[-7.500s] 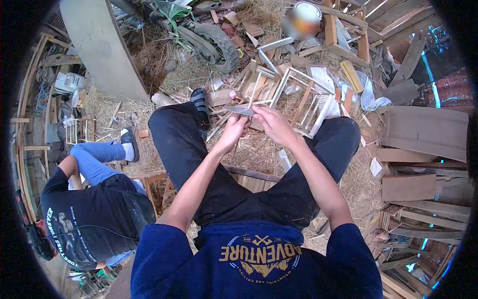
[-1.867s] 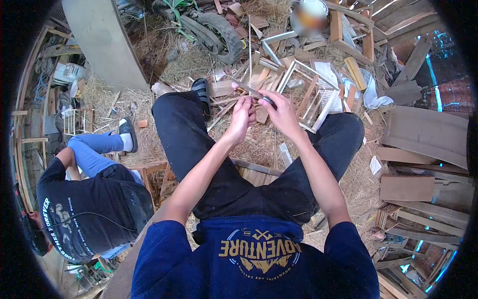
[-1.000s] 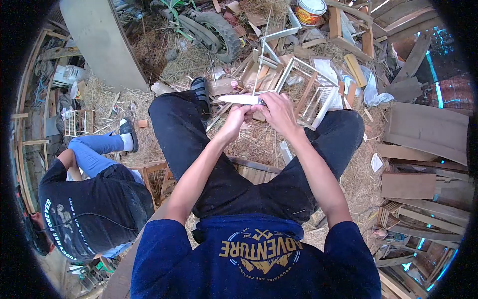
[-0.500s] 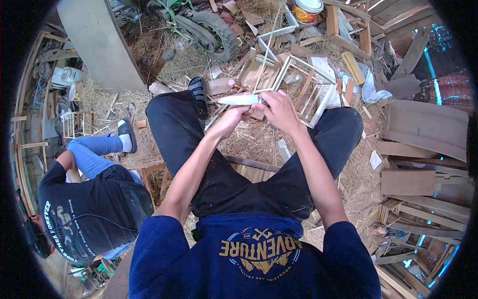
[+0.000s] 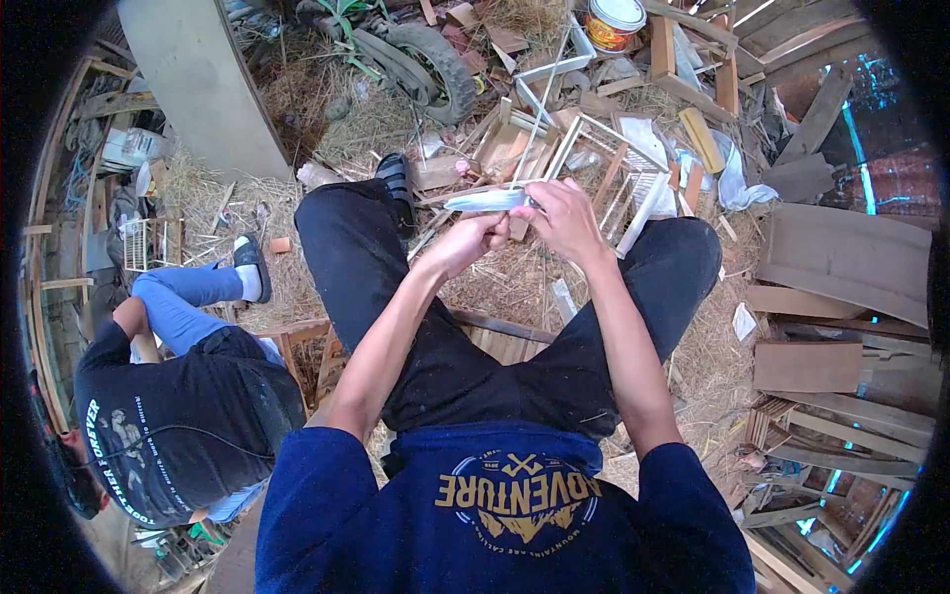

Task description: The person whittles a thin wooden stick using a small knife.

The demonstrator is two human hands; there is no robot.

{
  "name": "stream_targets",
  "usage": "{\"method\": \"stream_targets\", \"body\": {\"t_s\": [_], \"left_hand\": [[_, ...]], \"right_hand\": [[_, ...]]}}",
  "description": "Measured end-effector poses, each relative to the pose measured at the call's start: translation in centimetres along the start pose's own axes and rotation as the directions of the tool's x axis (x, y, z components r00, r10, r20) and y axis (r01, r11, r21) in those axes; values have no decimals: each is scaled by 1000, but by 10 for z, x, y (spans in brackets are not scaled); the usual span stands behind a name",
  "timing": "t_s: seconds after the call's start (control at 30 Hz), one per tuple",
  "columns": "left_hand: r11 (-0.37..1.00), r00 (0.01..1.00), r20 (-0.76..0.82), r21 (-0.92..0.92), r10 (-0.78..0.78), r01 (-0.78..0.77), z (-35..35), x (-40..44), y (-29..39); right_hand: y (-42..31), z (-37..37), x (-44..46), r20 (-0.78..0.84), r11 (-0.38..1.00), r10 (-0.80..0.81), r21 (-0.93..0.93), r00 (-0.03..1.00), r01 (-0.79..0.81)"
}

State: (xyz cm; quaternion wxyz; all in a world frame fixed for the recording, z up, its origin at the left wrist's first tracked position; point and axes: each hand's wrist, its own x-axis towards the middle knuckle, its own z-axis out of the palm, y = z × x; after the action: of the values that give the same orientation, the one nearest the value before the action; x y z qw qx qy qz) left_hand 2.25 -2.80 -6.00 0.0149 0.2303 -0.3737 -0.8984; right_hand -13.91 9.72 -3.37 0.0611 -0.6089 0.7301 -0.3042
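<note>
My right hand (image 5: 566,223) is closed around the handle of a knife (image 5: 483,201), whose broad, pale blade points left above my knees. Close by on the left, my left hand (image 5: 463,247) is closed with its fingertips just below the blade. A long thin strip of wood or bamboo (image 5: 540,109) runs from the blade and my left fingers up and away from me. Its near end is hidden by the hands and blade.
Beyond my knees lie slatted wooden frames (image 5: 594,163), a paint bucket (image 5: 614,22) and a tyre (image 5: 440,74). A person (image 5: 188,396) sits at the left. Boards (image 5: 807,366) are stacked at the right, and straw covers the floor.
The knife blade has shifted slightly right and now looks blurred. My right hand has moved a little to the right, while my left hand stays nearly in place.
</note>
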Motion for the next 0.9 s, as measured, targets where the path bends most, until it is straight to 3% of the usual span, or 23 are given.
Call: {"method": "stream_targets", "body": {"t_s": [0.37, 0.47, 0.63, 0.9], "left_hand": [[999, 996, 83, -35, -38, 41, 2, 3, 12], [993, 985, 169, -114, 28, -8, -2, 5, 15], [987, 991, 135, -158, 24, -2, 0, -3, 18], [978, 994, 105, -210, 36, -13, 10, -2, 17]], "right_hand": [[2, -5, 12, -32, 999, -6, -35, 999, 4], [8, -10, 14, -14, 997, 22, -70, 1000, -23], [9, -7, 15, -102, 996, -18, -84, 995, 9], [3, -13, 12, -95, 994, 35, -100, 995, -44]]}}
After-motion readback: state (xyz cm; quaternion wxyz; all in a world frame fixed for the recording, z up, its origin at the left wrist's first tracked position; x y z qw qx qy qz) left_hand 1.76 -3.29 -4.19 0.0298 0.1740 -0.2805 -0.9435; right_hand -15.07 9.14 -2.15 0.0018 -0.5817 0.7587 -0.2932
